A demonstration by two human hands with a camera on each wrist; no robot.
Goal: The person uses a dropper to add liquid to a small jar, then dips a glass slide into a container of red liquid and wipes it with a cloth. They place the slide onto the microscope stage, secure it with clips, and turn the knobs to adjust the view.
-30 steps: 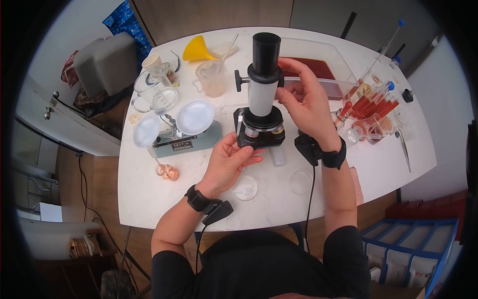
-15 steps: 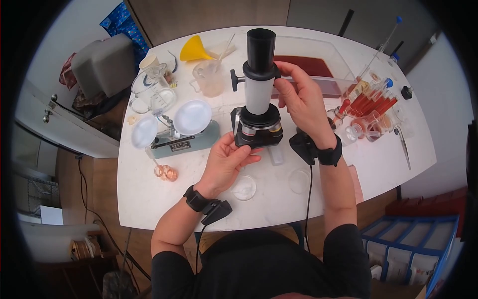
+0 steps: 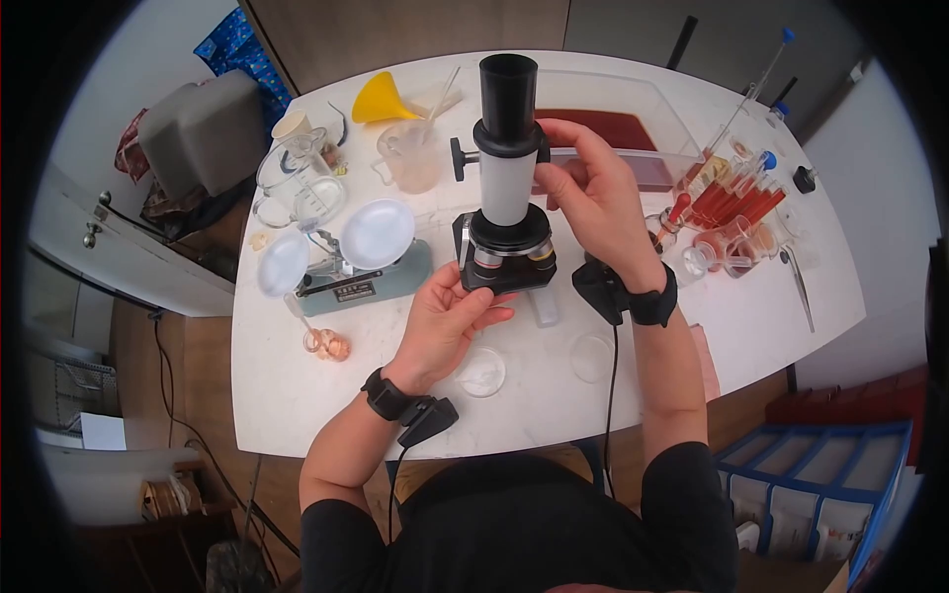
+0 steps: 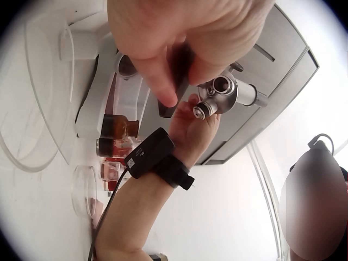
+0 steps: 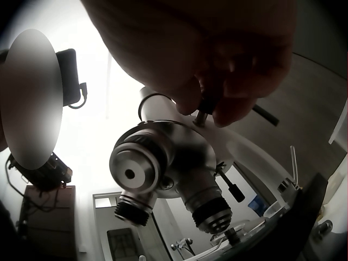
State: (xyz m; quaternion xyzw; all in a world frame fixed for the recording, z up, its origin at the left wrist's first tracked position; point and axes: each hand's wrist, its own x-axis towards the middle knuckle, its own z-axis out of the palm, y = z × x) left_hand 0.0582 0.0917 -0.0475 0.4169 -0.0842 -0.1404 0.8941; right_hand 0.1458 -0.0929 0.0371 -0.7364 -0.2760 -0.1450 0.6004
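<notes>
A microscope with a white tube, black eyepiece and dark stage stands tall between the hands in the head view. The left hand pinches the front edge of its stage, thumb on top and fingers underneath. At the tube's right side, the right hand has thumb and fingers around a focus knob, seen close in the right wrist view. Below that knob hang several objective lenses. The left wrist view shows the left hand gripping a dark plate, the right hand beyond it.
Left of the microscope are a balance with two white pans, a small flask, a plastic beaker and a yellow funnel. Red-filled test tubes and tweezers lie right. Petri dishes sit in front; a clear tray stands behind.
The whole head view has shifted slightly, so the microscope and both hands appear a little further left. Both hands keep their places on the stage and the knob.
</notes>
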